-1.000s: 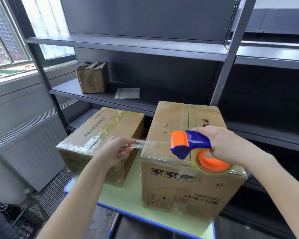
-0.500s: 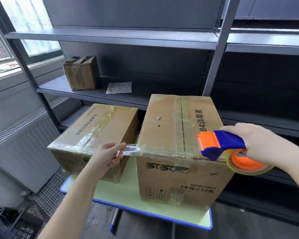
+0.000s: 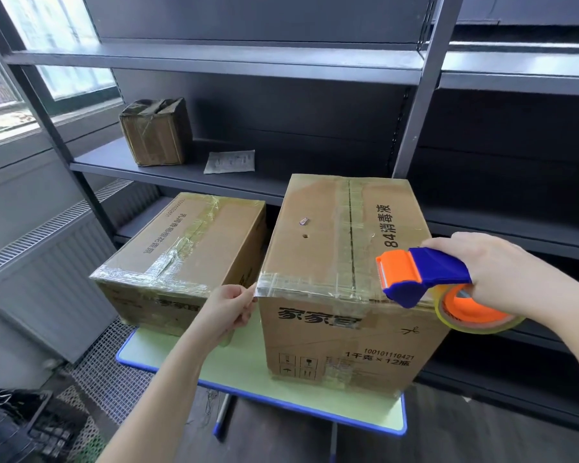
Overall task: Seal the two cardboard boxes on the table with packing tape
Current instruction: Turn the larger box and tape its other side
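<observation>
The left hand pinches the tape end at the big box's near left corner. The right hand grips the tape gun at its near right corner. The small box sits beside it on the table.

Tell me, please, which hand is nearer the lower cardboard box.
Left. The left hand sits beside the lower box at its near right corner; the right hand is beyond the taller box, gripping the tape dispenser.
</observation>
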The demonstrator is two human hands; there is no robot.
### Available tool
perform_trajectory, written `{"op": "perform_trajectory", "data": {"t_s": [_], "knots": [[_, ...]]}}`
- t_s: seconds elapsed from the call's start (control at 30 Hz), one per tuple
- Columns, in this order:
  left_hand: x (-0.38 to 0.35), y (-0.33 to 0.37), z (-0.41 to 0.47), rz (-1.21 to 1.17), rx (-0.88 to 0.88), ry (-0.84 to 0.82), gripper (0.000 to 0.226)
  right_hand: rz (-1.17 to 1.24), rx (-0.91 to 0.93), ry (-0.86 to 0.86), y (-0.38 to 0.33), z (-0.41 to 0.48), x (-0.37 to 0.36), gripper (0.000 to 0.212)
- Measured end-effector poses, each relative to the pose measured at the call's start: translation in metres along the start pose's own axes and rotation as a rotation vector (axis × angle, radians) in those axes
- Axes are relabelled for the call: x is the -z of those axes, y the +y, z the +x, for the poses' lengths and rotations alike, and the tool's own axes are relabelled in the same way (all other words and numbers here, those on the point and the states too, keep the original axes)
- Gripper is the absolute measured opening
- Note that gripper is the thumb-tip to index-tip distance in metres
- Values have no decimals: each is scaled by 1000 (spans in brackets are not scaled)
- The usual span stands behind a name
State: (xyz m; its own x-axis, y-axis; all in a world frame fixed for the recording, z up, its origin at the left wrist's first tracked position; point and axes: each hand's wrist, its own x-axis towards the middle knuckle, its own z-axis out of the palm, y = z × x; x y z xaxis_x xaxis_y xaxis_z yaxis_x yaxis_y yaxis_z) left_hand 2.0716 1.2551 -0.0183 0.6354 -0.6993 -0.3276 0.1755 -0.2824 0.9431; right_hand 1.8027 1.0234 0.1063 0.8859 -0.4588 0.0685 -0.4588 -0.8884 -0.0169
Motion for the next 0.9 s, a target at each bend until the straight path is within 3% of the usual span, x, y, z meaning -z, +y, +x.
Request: {"op": "perform_trajectory", "data": {"t_s": [0.2, 0.27, 0.37, 0.43, 0.53, 0.6, 0.67, 0.77, 0.9], "knots": [[-5, -10, -2, 132, 174, -48, 39, -52, 30, 2, 0, -1, 3, 69], [-14, -14, -4, 244, 31, 97, 34, -39, 21, 2, 4, -1, 3, 69], [-25, -7, -16, 378, -441, 490, 12, 6, 34, -5, 8, 0, 2, 68], [-32, 4, -27, 428, -768, 483, 20, 35, 51, -6, 9, 1, 2, 68], [-53, 11, -36, 814, -1052, 323, 49, 56, 59, -1, 12, 0, 1, 69], [-72, 11, -34, 1045, -1107, 262, 62, 57, 63, 5, 15, 0, 1, 68], [-84, 8, -29, 1144, -1168, 284, 51, 51, 81, 3, 16, 0, 1, 67], [-83, 6, -20, 1112, -1248, 343, 32, 34, 96, 16, 16, 1, 0, 68], [-67, 11, -9, 1083, -1194, 318, 29, 7, 100, 73, 2, 10, -5, 66]]}}
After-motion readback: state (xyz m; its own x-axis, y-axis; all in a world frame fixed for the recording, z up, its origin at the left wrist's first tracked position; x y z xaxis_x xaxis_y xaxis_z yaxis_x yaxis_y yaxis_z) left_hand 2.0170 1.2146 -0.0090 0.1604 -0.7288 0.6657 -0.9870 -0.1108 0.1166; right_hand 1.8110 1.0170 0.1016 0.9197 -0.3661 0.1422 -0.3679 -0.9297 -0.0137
